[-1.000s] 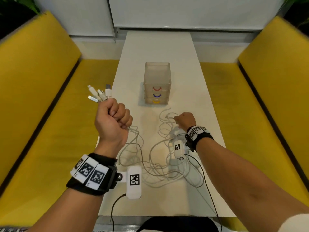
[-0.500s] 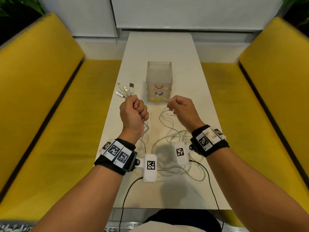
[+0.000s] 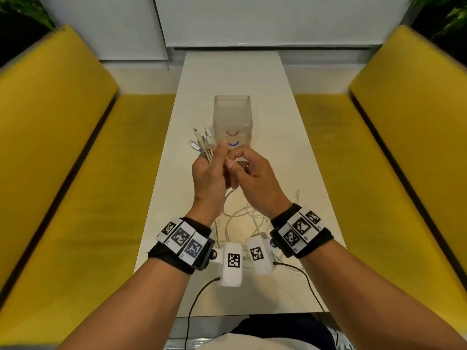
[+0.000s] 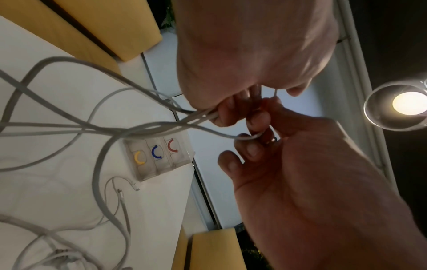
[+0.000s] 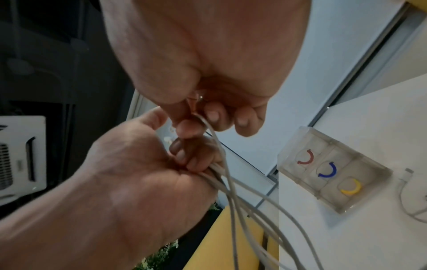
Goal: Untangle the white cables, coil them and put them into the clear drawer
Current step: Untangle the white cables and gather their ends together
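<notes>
Head view: bare table point(image 3: 298, 137) flanking drawer point(image 3: 232, 114)

The cables point(image 3: 237, 218) are white, with silver metal plug tips at the bundled ends point(image 3: 199, 142). The drawer unit point(image 3: 232, 117) is clear and frosted; its three handles are red point(image 3: 232, 133), blue point(image 3: 233, 144) and yellow point(image 5: 351, 189), one per drawer. The bench point(image 3: 232, 77) is plain white. The seats point(image 3: 75, 198) on both sides are solid yellow with a dark seam line. Each wrist carries a black band point(image 3: 177, 256) fitted with white tags printed in black square-code patterns. The wrist camera housings point(image 3: 231, 263) are white, each bearing one black-and-white code marker, with black leads point(image 3: 194, 301).
</notes>
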